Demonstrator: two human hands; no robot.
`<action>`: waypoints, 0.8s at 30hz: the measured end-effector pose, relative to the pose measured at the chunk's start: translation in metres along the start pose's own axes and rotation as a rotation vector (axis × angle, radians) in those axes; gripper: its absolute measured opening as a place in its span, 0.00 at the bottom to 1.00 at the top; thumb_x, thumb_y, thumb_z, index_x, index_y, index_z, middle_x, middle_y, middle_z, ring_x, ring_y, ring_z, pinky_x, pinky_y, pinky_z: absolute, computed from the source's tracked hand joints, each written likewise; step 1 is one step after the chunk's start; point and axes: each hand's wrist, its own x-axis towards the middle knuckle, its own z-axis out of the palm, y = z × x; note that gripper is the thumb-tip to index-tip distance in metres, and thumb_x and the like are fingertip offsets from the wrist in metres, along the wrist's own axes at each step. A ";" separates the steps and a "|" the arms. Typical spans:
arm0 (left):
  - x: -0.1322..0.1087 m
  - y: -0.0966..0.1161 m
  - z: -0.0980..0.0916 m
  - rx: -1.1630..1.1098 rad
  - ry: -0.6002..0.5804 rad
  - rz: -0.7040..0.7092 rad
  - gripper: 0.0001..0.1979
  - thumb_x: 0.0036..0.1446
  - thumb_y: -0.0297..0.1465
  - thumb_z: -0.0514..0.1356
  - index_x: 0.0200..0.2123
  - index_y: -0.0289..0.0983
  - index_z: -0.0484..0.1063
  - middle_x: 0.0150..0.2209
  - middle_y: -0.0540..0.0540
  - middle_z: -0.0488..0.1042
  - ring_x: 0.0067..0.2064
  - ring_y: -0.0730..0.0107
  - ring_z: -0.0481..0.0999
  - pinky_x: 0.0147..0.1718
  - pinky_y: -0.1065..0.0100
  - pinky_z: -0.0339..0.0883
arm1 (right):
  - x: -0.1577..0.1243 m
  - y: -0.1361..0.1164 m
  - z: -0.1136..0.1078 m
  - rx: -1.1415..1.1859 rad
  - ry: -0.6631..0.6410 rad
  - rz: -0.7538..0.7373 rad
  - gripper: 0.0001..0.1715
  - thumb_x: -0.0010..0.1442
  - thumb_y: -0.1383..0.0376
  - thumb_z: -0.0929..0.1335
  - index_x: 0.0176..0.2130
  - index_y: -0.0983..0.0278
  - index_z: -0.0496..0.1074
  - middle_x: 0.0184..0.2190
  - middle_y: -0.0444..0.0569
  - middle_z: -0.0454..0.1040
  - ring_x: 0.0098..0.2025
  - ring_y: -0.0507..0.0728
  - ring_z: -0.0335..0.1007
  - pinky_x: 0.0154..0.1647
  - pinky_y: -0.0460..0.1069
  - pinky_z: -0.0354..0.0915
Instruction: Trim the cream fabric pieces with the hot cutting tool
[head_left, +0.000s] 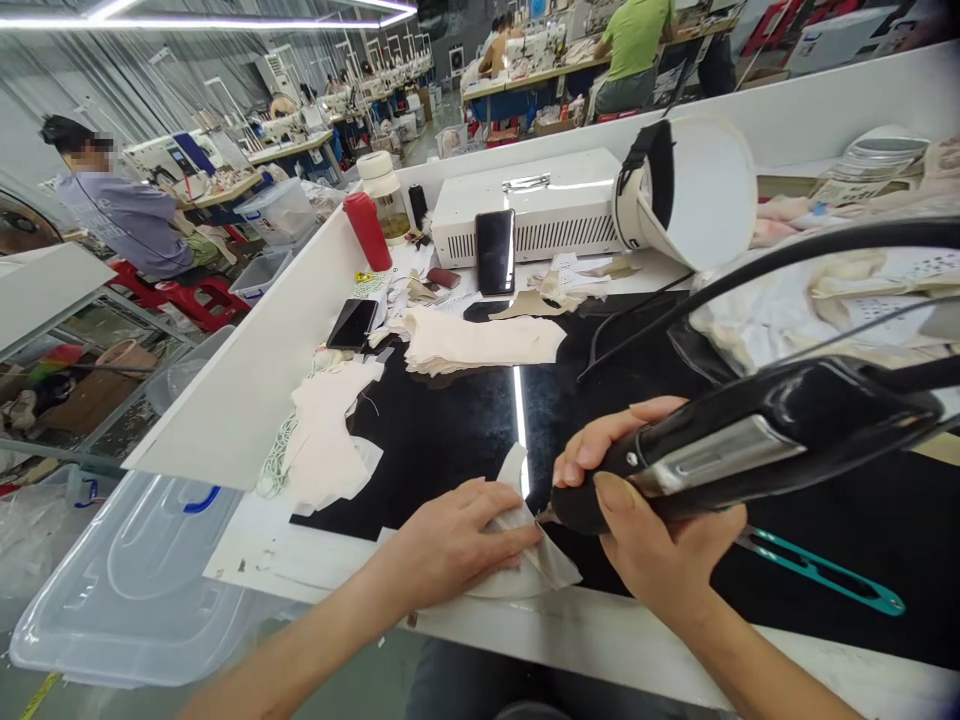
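Observation:
My left hand lies flat, its fingers stretched over a pale cloth piece at the near edge of the black board. My right hand is wrapped round a black corded hand tool with a metal lever along its side. The tool's narrow tip touches or hovers just above the cloth beside my left fingertips; I cannot tell which. Teal thread snips show to the right of my right hand, their blade end partly hidden behind it.
A stack of cream cloth pieces and more cut pieces lie beyond my hands. Behind stand a phone, a white metal box, a red bottle and a white cone-shaped shade. A thick black cable arches across the right.

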 end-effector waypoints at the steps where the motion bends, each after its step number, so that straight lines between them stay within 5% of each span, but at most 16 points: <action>1: -0.001 0.000 0.001 -0.001 0.006 -0.006 0.13 0.81 0.35 0.62 0.62 0.41 0.80 0.58 0.39 0.79 0.59 0.60 0.82 0.64 0.61 0.79 | 0.000 0.000 0.000 0.005 0.004 0.004 0.22 0.64 0.67 0.81 0.53 0.52 0.76 0.33 0.39 0.81 0.28 0.55 0.76 0.30 0.51 0.78; 15: 0.000 0.002 0.005 -0.037 0.008 -0.048 0.14 0.82 0.36 0.61 0.62 0.39 0.78 0.56 0.38 0.79 0.60 0.58 0.82 0.63 0.60 0.82 | 0.002 0.006 0.006 0.034 0.010 0.012 0.21 0.65 0.66 0.81 0.53 0.53 0.75 0.34 0.40 0.81 0.28 0.54 0.78 0.30 0.51 0.78; 20: 0.014 -0.014 0.001 -0.057 0.036 -0.023 0.11 0.83 0.28 0.55 0.56 0.32 0.78 0.56 0.35 0.81 0.60 0.58 0.83 0.72 0.54 0.74 | 0.003 0.008 0.005 0.031 0.005 -0.017 0.22 0.64 0.65 0.82 0.53 0.53 0.75 0.33 0.40 0.81 0.28 0.54 0.78 0.31 0.51 0.79; 24: 0.027 -0.033 0.003 -0.156 -0.055 0.003 0.13 0.79 0.22 0.55 0.59 0.31 0.77 0.58 0.34 0.82 0.62 0.57 0.83 0.64 0.60 0.80 | 0.002 0.007 0.006 0.012 0.007 -0.004 0.23 0.65 0.61 0.83 0.53 0.53 0.75 0.33 0.40 0.80 0.29 0.54 0.77 0.32 0.51 0.79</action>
